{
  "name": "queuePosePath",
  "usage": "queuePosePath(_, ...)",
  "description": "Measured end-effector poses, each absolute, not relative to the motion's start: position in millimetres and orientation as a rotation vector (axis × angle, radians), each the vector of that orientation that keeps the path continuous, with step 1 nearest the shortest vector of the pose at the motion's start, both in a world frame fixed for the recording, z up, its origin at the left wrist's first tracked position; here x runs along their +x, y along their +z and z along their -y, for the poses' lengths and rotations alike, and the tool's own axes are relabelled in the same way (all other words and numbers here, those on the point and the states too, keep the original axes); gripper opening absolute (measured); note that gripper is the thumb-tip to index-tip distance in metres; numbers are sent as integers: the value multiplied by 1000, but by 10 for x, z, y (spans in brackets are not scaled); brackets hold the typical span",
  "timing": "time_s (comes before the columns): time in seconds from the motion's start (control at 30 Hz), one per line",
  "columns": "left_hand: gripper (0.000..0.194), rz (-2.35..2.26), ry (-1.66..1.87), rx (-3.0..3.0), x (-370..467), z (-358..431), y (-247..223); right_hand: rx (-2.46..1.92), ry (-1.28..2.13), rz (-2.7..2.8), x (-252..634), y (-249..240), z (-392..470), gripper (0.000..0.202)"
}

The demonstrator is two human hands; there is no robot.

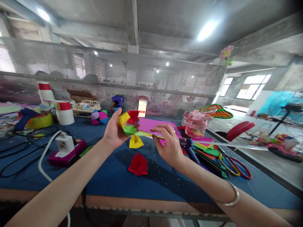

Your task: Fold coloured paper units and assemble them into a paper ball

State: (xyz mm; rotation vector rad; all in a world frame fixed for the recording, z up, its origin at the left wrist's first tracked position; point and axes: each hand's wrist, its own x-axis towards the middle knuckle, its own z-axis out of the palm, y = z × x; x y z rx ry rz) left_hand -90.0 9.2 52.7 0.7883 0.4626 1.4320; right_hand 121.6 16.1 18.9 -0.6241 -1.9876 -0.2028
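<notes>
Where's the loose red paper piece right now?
In the head view, the red paper piece lies on the blue tabletop, lower half, slightly left of centre, just nearer the wearer than the loose yellow paper piece.

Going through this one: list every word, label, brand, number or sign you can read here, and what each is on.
None can be read for certain.
Phone: marks on the lit screen, too small to read.
Pink jar: what looks like lettering on its side, too blurred to read.
Nearer stack of cups: a mark on the red band, too blurred to read.
</notes>
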Motion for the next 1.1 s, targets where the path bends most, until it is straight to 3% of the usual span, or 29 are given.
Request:
queuePosePath(0.17, 59, -377, 1685, 706, -1268, -146, 714, -820, -6, 2232, 773, 232, -552, 8)
queuePosePath(0.4, 60, -462, 1705, 605, -1258, -162, 710, -920, 33, 2479, 31, 40, -856, 34)
queuePosePath(0.5, 57, -476, 1677, 612, -1209, -145, 705, -927, 58, 2508, -95, -6, -908, 30)
queuePosePath(0.63, 57, -505, 1677, 657, -1189, -139, 696, -915, 91, 2462, -56, 72, -948, 9)
queuePosePath(0.87, 51, -539, 1648, 676, -1146, -174, 634, -992, 221, 2246, 656, 316, -711, 14)
queuePosePath(1.1, 31, -666, 1538, 750, -904, -232, 400, -670, 1202, 1702, 1196, 225, -321, 24)
